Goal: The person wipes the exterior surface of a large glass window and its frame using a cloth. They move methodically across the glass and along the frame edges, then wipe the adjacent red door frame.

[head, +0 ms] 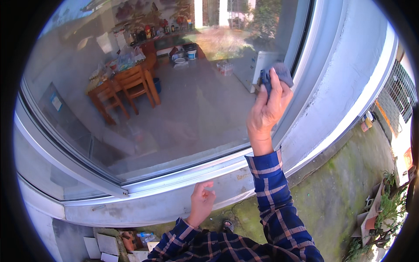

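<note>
A large glass window pane in a light metal frame fills the view before me. My right hand is raised at the pane's right side, its fingers closed on a folded grey-blue cloth that is against or very near the glass. Part of the cloth is hidden behind the fingers. Below the lower frame, over the sill, my left hand hangs with its fingers loosely curled, and I see nothing in it.
Through the glass show a wooden table and chairs. A wall ledge curves along the right. Potted plants stand at lower right; bricks, slabs and plastic bottles lie at lower left.
</note>
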Motion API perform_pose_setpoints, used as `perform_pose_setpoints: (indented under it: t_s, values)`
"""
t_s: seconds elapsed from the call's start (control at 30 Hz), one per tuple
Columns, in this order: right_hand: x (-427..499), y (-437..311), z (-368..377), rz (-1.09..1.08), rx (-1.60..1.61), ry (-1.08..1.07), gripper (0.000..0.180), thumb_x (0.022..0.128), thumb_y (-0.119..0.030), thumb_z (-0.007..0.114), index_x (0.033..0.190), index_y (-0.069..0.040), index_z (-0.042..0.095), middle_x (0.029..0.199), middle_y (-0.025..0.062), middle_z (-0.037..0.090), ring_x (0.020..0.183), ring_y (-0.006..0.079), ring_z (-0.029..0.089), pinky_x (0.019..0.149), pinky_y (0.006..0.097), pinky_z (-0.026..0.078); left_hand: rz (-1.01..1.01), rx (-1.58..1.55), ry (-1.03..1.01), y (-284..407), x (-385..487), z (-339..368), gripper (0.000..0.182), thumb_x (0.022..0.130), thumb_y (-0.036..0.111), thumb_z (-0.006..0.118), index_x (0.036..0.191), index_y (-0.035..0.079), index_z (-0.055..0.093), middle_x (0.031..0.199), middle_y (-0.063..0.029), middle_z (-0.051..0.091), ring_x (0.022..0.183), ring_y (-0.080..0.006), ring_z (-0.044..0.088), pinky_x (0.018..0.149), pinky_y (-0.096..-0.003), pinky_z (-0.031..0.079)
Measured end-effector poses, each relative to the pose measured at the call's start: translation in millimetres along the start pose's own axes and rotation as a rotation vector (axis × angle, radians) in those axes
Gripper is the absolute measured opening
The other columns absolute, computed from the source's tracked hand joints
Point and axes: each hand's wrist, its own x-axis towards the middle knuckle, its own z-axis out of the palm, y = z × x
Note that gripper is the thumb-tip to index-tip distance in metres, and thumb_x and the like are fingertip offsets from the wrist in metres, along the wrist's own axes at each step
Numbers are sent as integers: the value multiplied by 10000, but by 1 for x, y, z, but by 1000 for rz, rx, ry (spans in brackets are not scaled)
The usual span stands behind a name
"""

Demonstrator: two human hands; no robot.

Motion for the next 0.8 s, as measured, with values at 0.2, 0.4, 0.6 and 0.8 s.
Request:
perform_pose_setpoints:
  t_s: [0.2, 0.4, 0.6, 0.8]
  values:
    - [-129, -69, 4, -619, 287, -733, 607, 957, -109, 649, 1545, -262, 651, 1403, 60, 627, 1184, 285, 619, 1024, 425, 585, 15, -53, -10, -5, 8, -1, 335, 1061, -61, 679, 1384, 10, 630, 1282, -84, 685, 899, -89, 701, 849, -296, 633]
    - [-63, -3, -4, -573, 50, -354, 582, 876, -48, 787, 1435, -200, 729, 1342, 113, 663, 1238, 329, 596, 1008, 444, 493, -36, 11, 66, -18, -11, -21, 324, 1064, -57, 681, 1377, 7, 628, 1279, -79, 683, 889, -88, 708, 845, -294, 630]
    - [52, -70, 53, -364, 126, 97, 497, 939, 160, 746, 1413, 10, 748, 1374, 200, 695, 1231, 358, 643, 1078, 395, 521, -10, -79, 78, -17, -9, -22, 326, 1065, -56, 684, 1380, 4, 629, 1294, -80, 674, 881, -88, 712, 834, -294, 629]
    - [-120, -96, 37, -890, 335, -662, 555, 989, -168, 669, 1541, -212, 652, 1465, 74, 629, 1404, 276, 604, 1298, 469, 444, 8, -88, 83, -20, -5, -28, 318, 1058, -64, 689, 1364, 6, 641, 1321, -82, 674, 884, -88, 710, 816, -292, 633]
